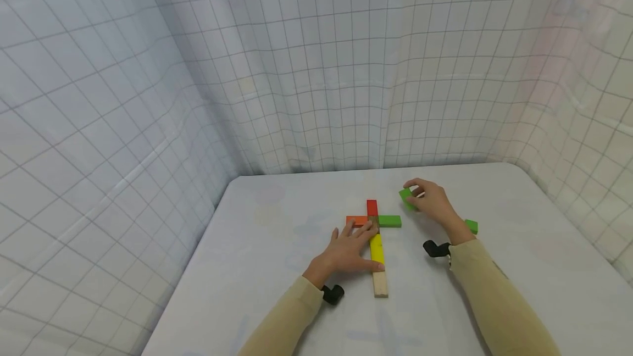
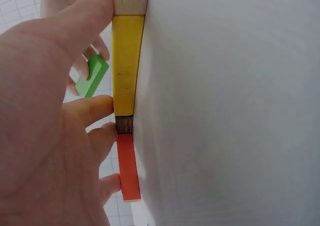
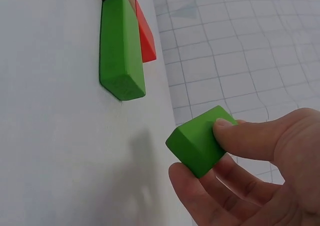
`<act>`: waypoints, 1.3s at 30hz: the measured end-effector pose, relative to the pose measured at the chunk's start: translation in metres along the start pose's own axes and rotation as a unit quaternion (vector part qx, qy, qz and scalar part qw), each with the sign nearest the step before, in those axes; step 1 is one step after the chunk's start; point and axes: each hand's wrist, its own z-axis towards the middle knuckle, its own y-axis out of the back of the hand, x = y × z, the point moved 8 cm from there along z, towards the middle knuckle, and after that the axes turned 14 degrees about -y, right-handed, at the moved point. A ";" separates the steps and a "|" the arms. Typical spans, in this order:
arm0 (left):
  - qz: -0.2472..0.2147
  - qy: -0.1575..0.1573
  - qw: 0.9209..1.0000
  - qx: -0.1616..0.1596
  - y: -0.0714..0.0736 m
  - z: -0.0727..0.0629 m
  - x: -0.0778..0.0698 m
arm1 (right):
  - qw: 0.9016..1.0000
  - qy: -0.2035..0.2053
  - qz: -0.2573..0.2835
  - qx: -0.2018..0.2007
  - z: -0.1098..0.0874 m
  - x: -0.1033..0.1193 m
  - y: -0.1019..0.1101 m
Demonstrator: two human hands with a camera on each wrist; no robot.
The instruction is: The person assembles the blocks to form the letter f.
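Between thumb and fingers, my right hand point(image 1: 431, 201) pinches a green block point(image 3: 200, 141), held tilted above the table. My left hand point(image 1: 346, 251) lies with spread fingers along a cross of blocks, its fingertips touching them. In that cross, a dark brown block point(image 2: 125, 125) sits at the centre. Around it are a red block point(image 1: 372, 207) at the far end, an orange block point(image 1: 356, 221) to the left and a second green block point(image 1: 390, 221) to the right. A yellow block point(image 1: 377, 250) runs toward me, followed by a plain wood block point(image 1: 380, 284).
One more green block point(image 1: 471, 227) lies on the white table point(image 1: 277, 235), partly behind my right wrist. A black wrist camera point(image 1: 436, 249) is on the right wrist and another point(image 1: 333, 294) on the left. White gridded curtains point(image 1: 316, 98) surround the table's back and sides.
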 end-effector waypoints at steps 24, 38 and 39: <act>-0.007 0.005 1.000 0.007 -0.002 0.001 0.003 | 0.999 -0.033 0.034 0.020 0.030 0.028 -0.023; 0.000 0.006 1.000 0.002 0.000 0.000 0.001 | 0.997 -0.064 0.026 0.019 0.047 0.027 -0.039; 0.000 0.005 1.000 0.001 0.000 0.000 0.001 | 0.997 -0.066 0.029 0.021 0.048 0.027 -0.040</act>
